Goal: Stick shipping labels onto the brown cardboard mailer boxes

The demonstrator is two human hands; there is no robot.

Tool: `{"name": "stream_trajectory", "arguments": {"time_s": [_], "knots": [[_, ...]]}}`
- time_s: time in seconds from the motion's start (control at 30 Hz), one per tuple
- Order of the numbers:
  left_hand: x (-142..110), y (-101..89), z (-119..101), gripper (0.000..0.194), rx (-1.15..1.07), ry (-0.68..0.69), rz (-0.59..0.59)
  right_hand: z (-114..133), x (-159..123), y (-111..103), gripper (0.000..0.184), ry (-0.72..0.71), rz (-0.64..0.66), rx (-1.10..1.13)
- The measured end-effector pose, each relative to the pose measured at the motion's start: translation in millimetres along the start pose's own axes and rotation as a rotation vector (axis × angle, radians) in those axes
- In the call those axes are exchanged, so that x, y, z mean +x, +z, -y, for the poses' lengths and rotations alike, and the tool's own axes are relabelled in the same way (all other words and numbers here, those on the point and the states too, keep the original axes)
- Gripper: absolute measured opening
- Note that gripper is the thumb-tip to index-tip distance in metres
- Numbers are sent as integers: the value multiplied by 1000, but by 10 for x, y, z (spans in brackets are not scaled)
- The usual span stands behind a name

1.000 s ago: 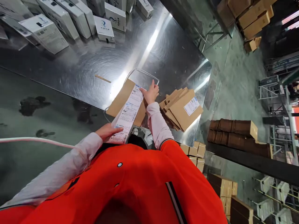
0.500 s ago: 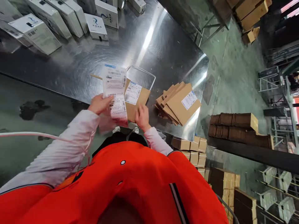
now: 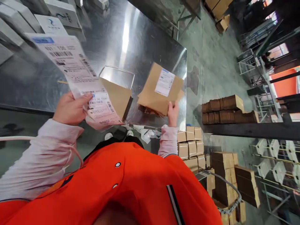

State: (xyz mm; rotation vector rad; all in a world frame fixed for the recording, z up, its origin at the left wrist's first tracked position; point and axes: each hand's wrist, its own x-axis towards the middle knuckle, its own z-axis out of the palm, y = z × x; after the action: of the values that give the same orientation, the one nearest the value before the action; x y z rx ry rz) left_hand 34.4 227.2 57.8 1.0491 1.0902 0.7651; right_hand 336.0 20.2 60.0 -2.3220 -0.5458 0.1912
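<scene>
My left hand is closed on a long strip of printed shipping labels, held up over the steel table. My right hand grips the near edge of a flat brown cardboard parcel bearing a white label; the parcel lies over a pile of similar parcels at the table's right corner. Between the two hands a brown cardboard piece lies under a clear plastic sheet.
White product boxes stand along the far left of the table. Stacks of small cardboard boxes sit on the floor below the table's edge. Brown cartons rest on a dark shelf at right, with metal racks beyond.
My left hand has lifted the label strip up and to the left. My right hand has moved from the middle cardboard piece to the labelled parcel on the pile at right.
</scene>
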Motion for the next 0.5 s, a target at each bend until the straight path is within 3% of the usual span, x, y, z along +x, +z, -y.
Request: {"name": "stream_trajectory", "arguments": {"time_s": [0.03,0.1,0.17,0.23,0.3,0.33,0.4,0.5], "knots": [[-48,32,18,40,21,-4,-17,47,57,-106,57,42,-35,-63],[-150,64,84,50,101,-29,-38,212,-31,-37,63,32,17,-116],[-252,52,159,59,171,-91,36,413,-358,345,65,-102,275,2],[-330,12,221,64,203,-174,175,571,-812,846,61,-220,639,293],[-369,-44,260,63,192,-188,246,650,-1238,1246,34,-186,747,491],[-374,-74,273,61,162,-167,218,667,-1393,1368,27,-147,779,522],[-367,-132,291,54,88,-110,87,693,-1528,1455,29,-105,846,501],[-361,-197,331,40,87,-120,3,807,-1335,1374,65,-155,839,452]]}}
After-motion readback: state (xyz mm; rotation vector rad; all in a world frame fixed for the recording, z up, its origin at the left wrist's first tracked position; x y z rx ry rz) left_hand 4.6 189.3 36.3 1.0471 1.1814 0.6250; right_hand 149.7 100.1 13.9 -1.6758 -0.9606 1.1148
